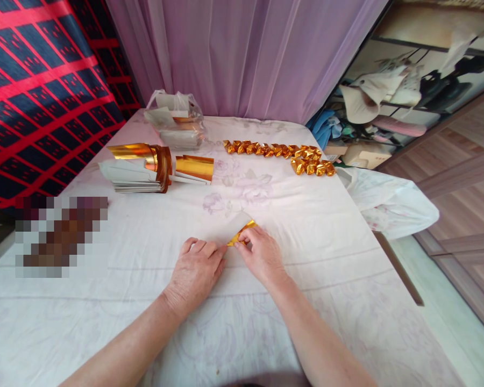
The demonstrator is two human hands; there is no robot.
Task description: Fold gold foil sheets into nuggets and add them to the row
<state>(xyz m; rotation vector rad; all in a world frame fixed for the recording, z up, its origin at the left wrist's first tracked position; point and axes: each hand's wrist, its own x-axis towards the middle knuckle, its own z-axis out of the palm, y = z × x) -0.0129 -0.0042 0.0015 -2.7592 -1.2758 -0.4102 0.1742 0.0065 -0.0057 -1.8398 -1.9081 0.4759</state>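
Observation:
A sheet of gold foil paper [242, 232], white on its reverse, lies on the cloth between my hands with a gold edge folded over. My right hand [262, 252] pinches that gold fold between thumb and fingers. Just left of it, my left hand [197, 266] rests with bent fingers, its fingertips meeting the sheet's lower left corner. Whether the left fingers grip the corner or only press it is hard to make out. Further back on the left stand a stack of foil sheets [139, 180] and a few loose gold sheets [196, 167].
Several folded gold pieces [274, 149] line the back right of the cloth-covered table [145, 317]. A clear plastic bag [177, 121] of paper sits at the back left. A white bag [399, 201] hangs beyond the right edge. Shelves [419, 80] stand behind it. One patch at left is pixelated.

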